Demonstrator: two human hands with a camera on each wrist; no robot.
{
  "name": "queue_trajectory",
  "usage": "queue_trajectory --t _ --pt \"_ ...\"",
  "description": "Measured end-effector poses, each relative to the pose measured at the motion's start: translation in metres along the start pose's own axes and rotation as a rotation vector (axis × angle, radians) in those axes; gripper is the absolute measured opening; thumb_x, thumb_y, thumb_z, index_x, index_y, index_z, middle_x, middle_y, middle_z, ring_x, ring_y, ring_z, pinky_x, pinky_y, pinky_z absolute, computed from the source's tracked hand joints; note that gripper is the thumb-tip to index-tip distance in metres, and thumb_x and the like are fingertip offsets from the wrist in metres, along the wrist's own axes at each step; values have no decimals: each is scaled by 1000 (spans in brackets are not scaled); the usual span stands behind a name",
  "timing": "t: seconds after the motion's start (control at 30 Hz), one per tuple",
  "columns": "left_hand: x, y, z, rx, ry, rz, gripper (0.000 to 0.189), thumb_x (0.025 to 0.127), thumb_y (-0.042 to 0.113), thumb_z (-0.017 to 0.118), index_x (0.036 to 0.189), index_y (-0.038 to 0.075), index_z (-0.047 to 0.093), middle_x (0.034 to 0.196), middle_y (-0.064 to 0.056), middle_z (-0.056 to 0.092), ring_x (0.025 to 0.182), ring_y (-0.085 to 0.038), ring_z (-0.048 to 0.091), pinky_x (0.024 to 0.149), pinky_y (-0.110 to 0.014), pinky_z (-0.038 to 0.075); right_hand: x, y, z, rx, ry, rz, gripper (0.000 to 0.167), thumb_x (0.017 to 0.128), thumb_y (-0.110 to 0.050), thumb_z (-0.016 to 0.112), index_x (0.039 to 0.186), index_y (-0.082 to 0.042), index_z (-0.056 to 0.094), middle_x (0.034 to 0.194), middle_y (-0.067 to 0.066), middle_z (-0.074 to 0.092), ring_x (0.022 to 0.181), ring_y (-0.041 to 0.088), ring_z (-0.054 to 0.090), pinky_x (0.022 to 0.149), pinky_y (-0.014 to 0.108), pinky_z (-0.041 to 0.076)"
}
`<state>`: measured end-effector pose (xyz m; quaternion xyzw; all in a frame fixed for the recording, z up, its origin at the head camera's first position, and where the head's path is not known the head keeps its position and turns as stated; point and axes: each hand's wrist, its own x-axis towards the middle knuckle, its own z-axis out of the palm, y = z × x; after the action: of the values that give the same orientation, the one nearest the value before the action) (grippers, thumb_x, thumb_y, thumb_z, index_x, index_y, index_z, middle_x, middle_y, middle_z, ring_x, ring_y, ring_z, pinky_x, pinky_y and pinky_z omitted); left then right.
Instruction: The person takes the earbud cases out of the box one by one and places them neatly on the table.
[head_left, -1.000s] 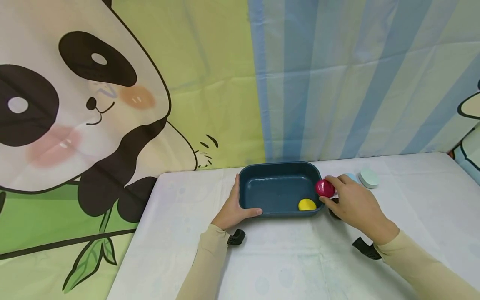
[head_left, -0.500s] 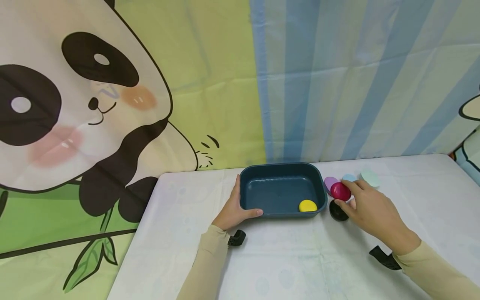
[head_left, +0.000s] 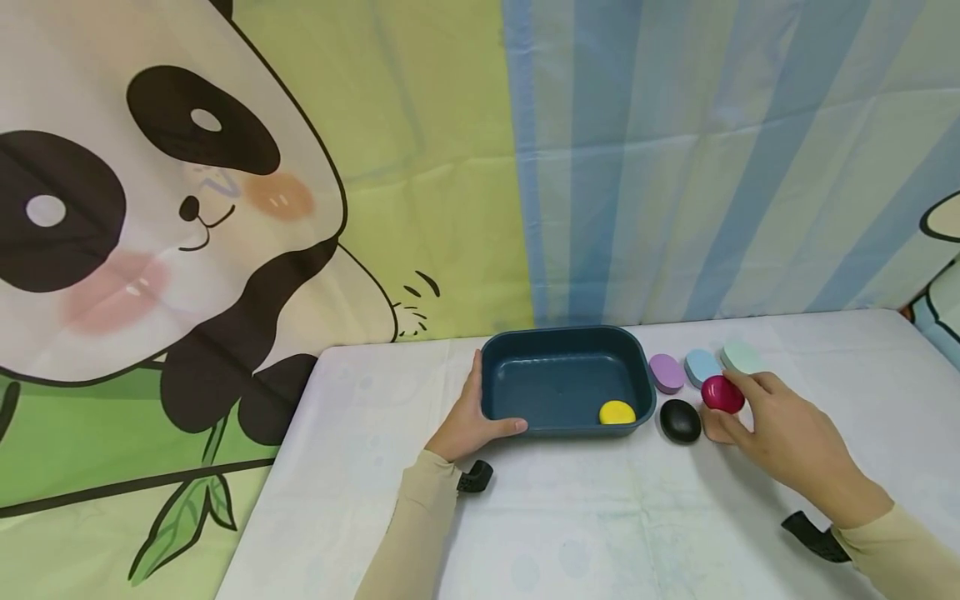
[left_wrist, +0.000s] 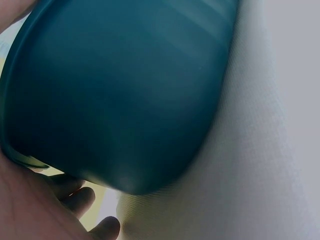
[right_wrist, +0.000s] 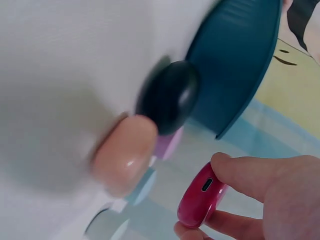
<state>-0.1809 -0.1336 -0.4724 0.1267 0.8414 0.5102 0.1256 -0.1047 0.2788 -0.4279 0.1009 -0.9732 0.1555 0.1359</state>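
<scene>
Between thumb and fingertips, my right hand [head_left: 795, 442] pinches a glossy red rounded case [head_left: 723, 394]. The right wrist view shows a small charging port on the side of this red case [right_wrist: 199, 197]. It is held above a peach-coloured rounded piece [head_left: 716, 425], partly hidden behind it and the hand. A black rounded piece [head_left: 680, 421] lies just left of these. My left hand [head_left: 468, 421] holds the left end of a dark blue rectangular tub [head_left: 566, 431], thumb on the front rim and fingers along the side. Inside the tub's front right corner sits a yellow rounded piece [head_left: 617, 412].
Right of the tub, a purple round piece [head_left: 667, 372], a light blue piece [head_left: 702, 367] and a pale mint piece [head_left: 740, 356] lie on the white-covered table [head_left: 570, 517]. A printed curtain [head_left: 675, 167] hangs behind the table's back edge.
My right hand has moved right with the red case, from the tub's right rim to above the peach piece. The purple, light blue and black pieces are now uncovered. My left hand has stayed put.
</scene>
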Motion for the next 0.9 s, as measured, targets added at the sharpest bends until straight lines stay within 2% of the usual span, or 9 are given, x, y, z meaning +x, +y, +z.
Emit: queue_trajectory --t 0.17,0.3,0.5,0.73,0.9 --pt "-1 0 0 -3 -2 0 132 77 45 87 160 30 -15 167 8 -8 153 -17 0 121 -52 16 -7 13 1 -23 -34 31 64 79 -23 85 125 12 58 107 35 58 69 37 64 53 52 55" --pt "-1 0 0 1 -1 -3 132 77 45 87 160 30 -15 167 8 -8 153 -18 1 121 -53 16 -11 23 2 -42 -86 67 65 80 -24 85 127 12 56 109 37 56 71 38 63 53 51 54" --pt "-1 2 0 7 0 -7 130 79 41 86 160 30 -15 167 8 -8 153 -18 0 121 -53 16 -12 35 5 -74 -84 95 64 80 -23 83 125 13 56 109 37 55 72 39 63 51 51 53" --pt "-1 2 0 10 0 5 133 77 45 87 161 25 -14 167 7 -8 153 -18 0 121 -53 16 -13 45 12 -99 -112 138 65 81 -27 82 124 14 56 109 39 54 77 46 63 57 57 54" --pt "-1 2 0 10 -1 7 132 78 41 87 161 24 -14 167 7 -9 153 -18 1 121 -52 17 -15 51 16 -89 -115 153 61 83 -26 80 122 15 56 107 40 54 77 47 63 57 59 54"
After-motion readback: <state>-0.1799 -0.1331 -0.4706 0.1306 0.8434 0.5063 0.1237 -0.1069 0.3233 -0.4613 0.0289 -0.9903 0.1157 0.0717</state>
